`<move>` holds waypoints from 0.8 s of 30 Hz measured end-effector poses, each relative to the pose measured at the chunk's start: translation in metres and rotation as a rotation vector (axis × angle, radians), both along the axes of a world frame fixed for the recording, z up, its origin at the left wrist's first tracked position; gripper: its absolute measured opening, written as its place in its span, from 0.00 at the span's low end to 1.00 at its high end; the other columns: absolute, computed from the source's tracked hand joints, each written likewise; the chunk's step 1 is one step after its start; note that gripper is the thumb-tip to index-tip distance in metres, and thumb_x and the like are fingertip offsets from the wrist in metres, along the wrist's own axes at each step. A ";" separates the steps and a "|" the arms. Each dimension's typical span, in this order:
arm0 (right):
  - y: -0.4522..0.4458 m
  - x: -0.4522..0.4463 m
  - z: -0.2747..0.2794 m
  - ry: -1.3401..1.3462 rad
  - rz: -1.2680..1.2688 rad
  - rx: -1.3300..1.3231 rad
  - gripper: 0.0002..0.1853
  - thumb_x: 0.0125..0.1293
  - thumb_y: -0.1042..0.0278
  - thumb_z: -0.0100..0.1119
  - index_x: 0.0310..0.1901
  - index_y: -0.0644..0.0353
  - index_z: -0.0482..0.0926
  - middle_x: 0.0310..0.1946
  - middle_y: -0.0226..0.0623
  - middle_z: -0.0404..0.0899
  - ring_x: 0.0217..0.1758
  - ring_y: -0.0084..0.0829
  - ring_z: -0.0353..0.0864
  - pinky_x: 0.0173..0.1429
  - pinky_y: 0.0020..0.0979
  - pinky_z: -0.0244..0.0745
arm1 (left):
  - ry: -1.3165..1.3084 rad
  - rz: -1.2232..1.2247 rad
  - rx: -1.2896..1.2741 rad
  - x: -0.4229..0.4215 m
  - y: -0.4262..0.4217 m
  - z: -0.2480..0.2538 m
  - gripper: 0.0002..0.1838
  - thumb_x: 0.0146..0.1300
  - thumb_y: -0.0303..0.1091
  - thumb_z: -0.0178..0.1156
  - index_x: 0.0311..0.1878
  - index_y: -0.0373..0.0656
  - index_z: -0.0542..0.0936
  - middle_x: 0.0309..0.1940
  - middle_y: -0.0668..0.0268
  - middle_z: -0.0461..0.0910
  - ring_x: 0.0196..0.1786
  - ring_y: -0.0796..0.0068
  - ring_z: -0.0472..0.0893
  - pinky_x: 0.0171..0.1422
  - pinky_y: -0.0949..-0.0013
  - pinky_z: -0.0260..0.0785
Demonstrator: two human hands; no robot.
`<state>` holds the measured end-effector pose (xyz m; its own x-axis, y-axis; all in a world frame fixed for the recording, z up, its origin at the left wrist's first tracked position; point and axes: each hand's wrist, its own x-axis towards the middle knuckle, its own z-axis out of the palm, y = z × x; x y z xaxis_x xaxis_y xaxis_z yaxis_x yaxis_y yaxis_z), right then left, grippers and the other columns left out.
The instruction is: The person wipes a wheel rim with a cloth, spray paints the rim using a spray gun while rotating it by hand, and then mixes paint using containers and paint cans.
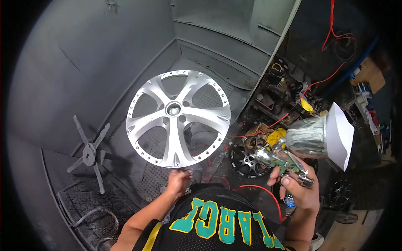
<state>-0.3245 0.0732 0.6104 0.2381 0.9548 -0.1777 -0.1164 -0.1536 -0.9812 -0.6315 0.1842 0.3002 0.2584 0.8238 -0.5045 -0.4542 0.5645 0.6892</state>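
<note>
A silver five-spoke wheel rim [178, 142] faces up in front of me, with a ring of small holes around its edge. My left hand [179, 182] is at its near edge, fingers curled against the rim's underside; the fingertips are partly hidden. My right hand [299, 188] is wrapped around the handle of a spray gun [276, 161], off to the right of the wheel. A paint-smeared cup [307, 136] sits on the gun, tilted, with a white sheet-like cover [339, 136] over its end. The gun's nozzle points left towards the wheel.
Grey booth walls [96, 54] enclose the left and back. A five-armed stand [89, 154] stands at left. On the right, a dark wheel [247, 157] lies on the floor beside a red hose [268, 192] and a cluttered shelf [272, 96].
</note>
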 end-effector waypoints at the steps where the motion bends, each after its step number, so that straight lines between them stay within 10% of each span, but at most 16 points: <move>1: 0.005 0.000 0.001 -0.010 0.024 -0.038 0.32 0.65 0.74 0.61 0.71 0.73 0.67 0.40 0.40 0.82 0.40 0.27 0.86 0.28 0.20 0.75 | -0.060 -0.059 0.009 0.008 -0.005 -0.008 0.27 0.56 0.18 0.57 0.62 0.44 0.72 0.52 0.65 0.78 0.49 0.66 0.80 0.50 0.59 0.72; 24: -0.010 -0.038 -0.012 -0.167 -0.091 -0.010 0.33 0.66 0.71 0.61 0.71 0.75 0.66 0.40 0.42 0.82 0.39 0.27 0.86 0.27 0.19 0.75 | -0.143 -0.008 0.044 -0.020 -0.009 0.000 0.29 0.60 0.18 0.59 0.66 0.40 0.70 0.47 0.65 0.79 0.44 0.70 0.82 0.48 0.66 0.73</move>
